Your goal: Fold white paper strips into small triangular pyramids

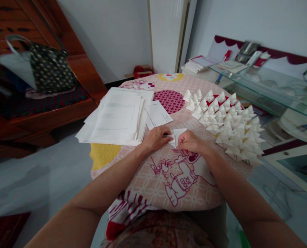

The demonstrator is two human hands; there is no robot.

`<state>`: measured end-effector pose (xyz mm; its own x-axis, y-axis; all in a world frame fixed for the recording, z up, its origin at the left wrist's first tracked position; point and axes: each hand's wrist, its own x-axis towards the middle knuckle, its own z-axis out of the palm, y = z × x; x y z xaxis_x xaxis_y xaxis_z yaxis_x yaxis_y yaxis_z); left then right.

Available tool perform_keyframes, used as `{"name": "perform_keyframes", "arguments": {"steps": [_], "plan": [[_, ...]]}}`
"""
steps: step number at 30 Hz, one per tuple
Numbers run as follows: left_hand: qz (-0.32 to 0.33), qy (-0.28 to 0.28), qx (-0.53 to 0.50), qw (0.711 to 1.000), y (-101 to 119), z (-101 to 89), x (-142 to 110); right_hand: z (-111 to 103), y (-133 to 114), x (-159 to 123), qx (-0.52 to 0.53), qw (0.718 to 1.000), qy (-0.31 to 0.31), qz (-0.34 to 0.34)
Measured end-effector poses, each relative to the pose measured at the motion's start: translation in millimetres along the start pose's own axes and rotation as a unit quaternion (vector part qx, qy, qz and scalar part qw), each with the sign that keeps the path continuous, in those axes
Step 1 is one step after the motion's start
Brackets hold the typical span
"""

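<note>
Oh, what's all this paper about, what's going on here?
A person is working with bare hands on a small white paper that looks partly folded, on a cloth-covered table. The left hand is at its left side and the right hand at its right; the exact grip is hard to see. A printed sheet lies just beyond, beside a paper stack on the left. Many pointed folded paper pieces stand crowded together on the right.

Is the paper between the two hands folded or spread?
Folded, at least partly: between left hand and right hand, the white paper shows overlapping layers and a pointed corner.
</note>
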<state>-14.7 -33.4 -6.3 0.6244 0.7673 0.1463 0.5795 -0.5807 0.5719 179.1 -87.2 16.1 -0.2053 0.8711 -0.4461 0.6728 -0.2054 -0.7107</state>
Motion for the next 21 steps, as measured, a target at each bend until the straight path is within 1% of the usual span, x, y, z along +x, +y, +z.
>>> {"name": "perform_keyframes", "arguments": {"steps": [8,13,21], "plan": [[-0.017,0.013,0.003,1.0,-0.9,3.0,3.2,0.9,0.5,0.8,-0.007,1.0,0.003,-0.001],[-0.03,0.012,0.002,0.999,-0.4,4.0,4.5,1.9,1.2,1.5,-0.003,1.0,0.009,-0.002],[-0.033,0.021,0.01,0.999,0.0,6.5,6.0,2.1,1.2,1.6,-0.008,1.0,0.005,0.001]]}}
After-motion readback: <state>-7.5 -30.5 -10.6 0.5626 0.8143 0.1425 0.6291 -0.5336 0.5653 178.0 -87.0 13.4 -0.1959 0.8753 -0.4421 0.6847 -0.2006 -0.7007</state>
